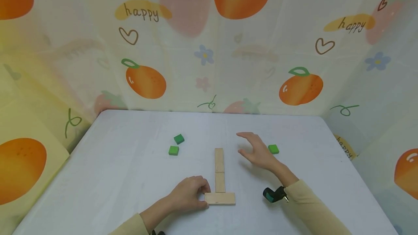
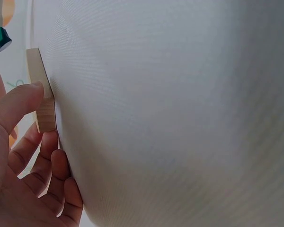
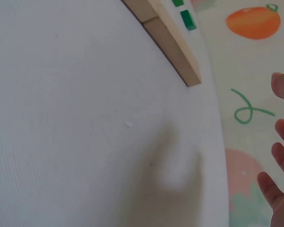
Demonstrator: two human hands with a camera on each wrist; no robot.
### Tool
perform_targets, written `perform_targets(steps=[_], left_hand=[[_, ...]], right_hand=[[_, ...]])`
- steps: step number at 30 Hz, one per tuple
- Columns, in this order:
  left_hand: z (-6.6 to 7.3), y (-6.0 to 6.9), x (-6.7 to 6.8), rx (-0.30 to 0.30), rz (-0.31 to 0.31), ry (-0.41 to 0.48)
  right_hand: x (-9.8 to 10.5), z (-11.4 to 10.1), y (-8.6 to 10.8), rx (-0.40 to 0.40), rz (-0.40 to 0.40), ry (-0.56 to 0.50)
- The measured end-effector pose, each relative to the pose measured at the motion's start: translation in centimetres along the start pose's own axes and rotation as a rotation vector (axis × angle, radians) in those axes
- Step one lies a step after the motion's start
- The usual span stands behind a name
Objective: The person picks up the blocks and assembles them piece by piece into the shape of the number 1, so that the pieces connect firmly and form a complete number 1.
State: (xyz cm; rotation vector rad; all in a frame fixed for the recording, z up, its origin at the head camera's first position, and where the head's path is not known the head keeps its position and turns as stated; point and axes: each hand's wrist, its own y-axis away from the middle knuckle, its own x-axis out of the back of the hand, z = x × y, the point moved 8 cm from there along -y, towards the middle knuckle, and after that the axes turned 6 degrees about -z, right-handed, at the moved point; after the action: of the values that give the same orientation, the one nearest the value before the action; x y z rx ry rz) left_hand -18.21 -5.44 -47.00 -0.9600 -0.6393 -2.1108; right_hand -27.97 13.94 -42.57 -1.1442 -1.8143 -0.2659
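Note:
My left hand [image 1: 188, 193] pinches the left end of a plain wooden block [image 1: 220, 198] that lies crosswise on the table. In the left wrist view, the thumb presses one side of that block [image 2: 41, 90] and the fingers curl at its end. Two more wooden blocks [image 1: 219, 160] lie end to end, running away from its middle, so the three form an upside-down T. To the right of them my right hand [image 1: 259, 151] hovers above the table with fingers apart, holding nothing. Its shadow shows in the right wrist view, where the fingers [image 3: 283, 158] are partly cut off.
Two green blocks [image 1: 173, 150] lie left of the wooden row, near each other. Another green block [image 1: 273, 149] sits just beyond the right hand. The white-covered table [image 1: 130, 137] ends at a fruit-printed curtain [image 1: 183, 75] at the back and sides.

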Motion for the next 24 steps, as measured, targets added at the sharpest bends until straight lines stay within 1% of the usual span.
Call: perform_targets(steps=[4, 10, 15, 19, 24], left_hand=[[0.1, 0.1, 0.1, -0.007, 0.000, 0.008], [0.2, 0.1, 0.1, -0.016, 0.000, 0.011], [0.2, 0.1, 0.2, -0.022, 0.001, 0.001], [0.1, 0.1, 0.1, -0.013, -0.003, 0.000], [0.0, 0.0, 0.0, -0.010, 0.000, -0.005]], right_hand=[[1.1, 0.4, 0.4, -0.018, 0.017, -0.023], [2.6, 1.6, 1.2, -0.081, 0.051, -0.018], [3.3, 2.6, 1.7, -0.111, 0.076, -0.015], [3.8, 3.4, 2.3, -0.132, 0.089, -0.020], [4.4, 4.5, 3.1, -0.177, 0.097, -0.028]])
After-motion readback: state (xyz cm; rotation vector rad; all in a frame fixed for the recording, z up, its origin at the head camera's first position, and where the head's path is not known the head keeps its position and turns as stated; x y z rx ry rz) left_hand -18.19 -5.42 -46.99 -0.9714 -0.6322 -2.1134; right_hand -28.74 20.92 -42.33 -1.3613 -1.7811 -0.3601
